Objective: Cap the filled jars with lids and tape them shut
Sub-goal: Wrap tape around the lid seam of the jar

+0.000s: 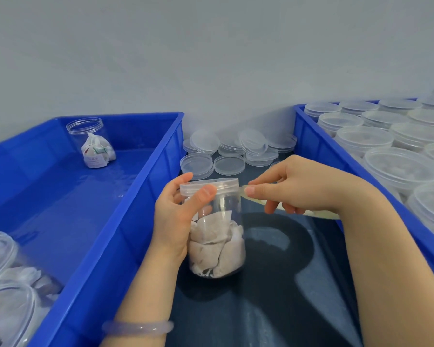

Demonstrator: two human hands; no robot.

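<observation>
Blue bins (145, 186) flank jar (218, 244); left hand (172, 221) grips it, right hand (306, 186) pinches apparent tape (321, 215).

I see an evenly lit scene with a cool, bluish cast, and the grey wall (211, 58) is flat and free of hot spots. The light seems to come from overhead. Soft-edged shadows pool on the dark worktop (273, 309), broken by pale glare patches. The left bin (85, 196) floor shows a wet-looking sheen. Wide-angle distortion bends the bin rims, and the jars (8, 284) at lower left look stretched and blurred.
</observation>
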